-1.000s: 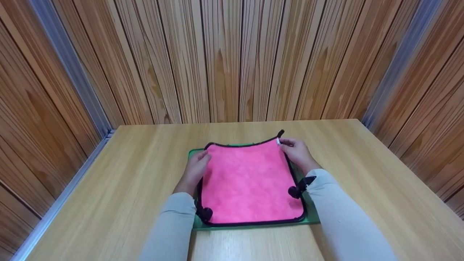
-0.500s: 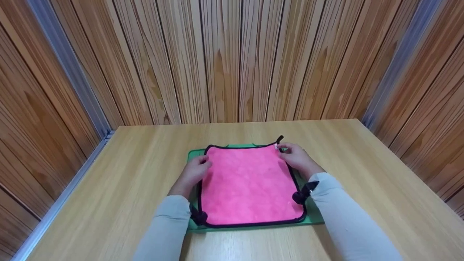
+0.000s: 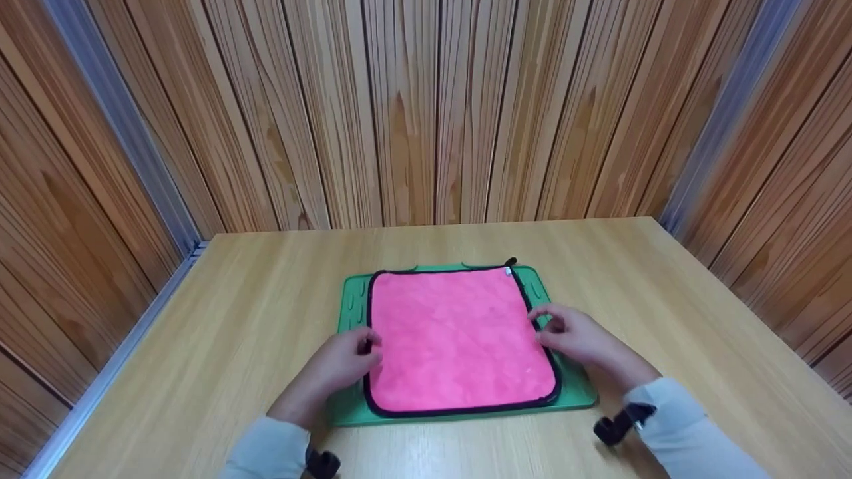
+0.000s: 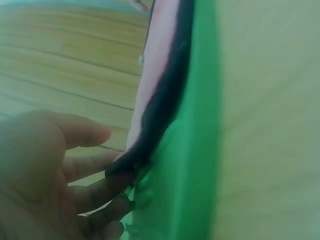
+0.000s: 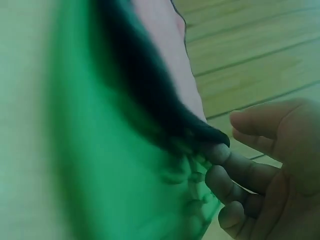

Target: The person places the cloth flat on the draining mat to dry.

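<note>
A pink cloth (image 3: 459, 339) with black edging lies flat on a green board (image 3: 353, 399), with a small white tag (image 3: 508, 271) and a black loop (image 3: 510, 261) at its far right corner. By the cloth's left edge is my left hand (image 3: 343, 359), its thumb apart from loosely bent fingers. In the left wrist view those fingers (image 4: 95, 195) meet the black edging (image 4: 160, 105). Across the cloth, my right hand (image 3: 576, 336) has its fingertips at the right edge. The right wrist view shows a finger (image 5: 220, 154) touching the edging, the thumb clear of it.
Everything rests on a light wooden table (image 3: 266, 293). Wood-plank walls (image 3: 413, 113) rise behind it and at both sides, with grey metal strips (image 3: 120, 120) at the corners. A small black device is strapped at each wrist.
Both hands have moved toward the person along the cloth's side edges. The right hand has let go of the tagged corner. The far edge of the cloth has come down onto the board.
</note>
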Action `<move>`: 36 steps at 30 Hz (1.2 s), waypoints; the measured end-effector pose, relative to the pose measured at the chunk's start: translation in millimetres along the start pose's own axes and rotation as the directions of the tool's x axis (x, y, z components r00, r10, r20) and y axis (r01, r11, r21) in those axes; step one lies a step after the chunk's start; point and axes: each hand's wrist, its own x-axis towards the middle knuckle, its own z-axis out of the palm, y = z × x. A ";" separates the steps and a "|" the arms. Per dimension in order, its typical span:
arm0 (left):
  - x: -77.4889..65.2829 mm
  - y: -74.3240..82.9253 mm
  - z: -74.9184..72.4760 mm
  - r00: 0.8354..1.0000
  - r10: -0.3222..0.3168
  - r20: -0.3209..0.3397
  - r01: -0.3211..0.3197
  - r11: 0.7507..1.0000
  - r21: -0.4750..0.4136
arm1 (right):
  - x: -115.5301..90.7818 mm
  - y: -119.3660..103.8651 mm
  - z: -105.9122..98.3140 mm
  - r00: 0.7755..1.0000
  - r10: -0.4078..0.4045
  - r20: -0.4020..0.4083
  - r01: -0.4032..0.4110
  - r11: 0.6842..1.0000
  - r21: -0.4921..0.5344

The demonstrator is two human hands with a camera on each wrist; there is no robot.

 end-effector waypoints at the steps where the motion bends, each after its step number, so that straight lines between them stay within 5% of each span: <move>1: -3.7 -1.4 0.7 1.000 -0.001 0.016 0.001 1.000 0.009 | -5.9 0.9 2.5 1.000 0.006 0.007 -0.006 1.000 -0.001; 7: -21.8 -5.6 1.3 0.996 0.005 0.088 -0.014 0.994 0.110 | -30.2 7.2 10.2 0.999 0.042 0.032 -0.042 0.999 -0.003; 12: -29.6 -7.0 1.4 0.996 -0.017 0.086 0.005 0.992 0.128 | -40.2 12.9 12.3 0.999 -0.019 0.049 0.020 1.000 -0.020; 24: -33.3 -0.6 15.9 0.999 0.053 0.002 -0.052 0.969 0.243 | -47.7 20.8 18.3 0.995 -0.101 0.021 0.103 0.983 -0.154; 31: -34.0 1.6 26.0 0.998 -0.029 -0.060 0.044 0.961 0.272 | -47.7 23.3 21.9 0.993 -0.119 0.011 0.119 0.977 -0.179; 36: -33.2 0.5 33.0 0.996 -0.009 -0.087 0.039 0.936 0.349 | -48.7 24.9 24.7 0.992 -0.125 0.008 0.125 0.976 -0.176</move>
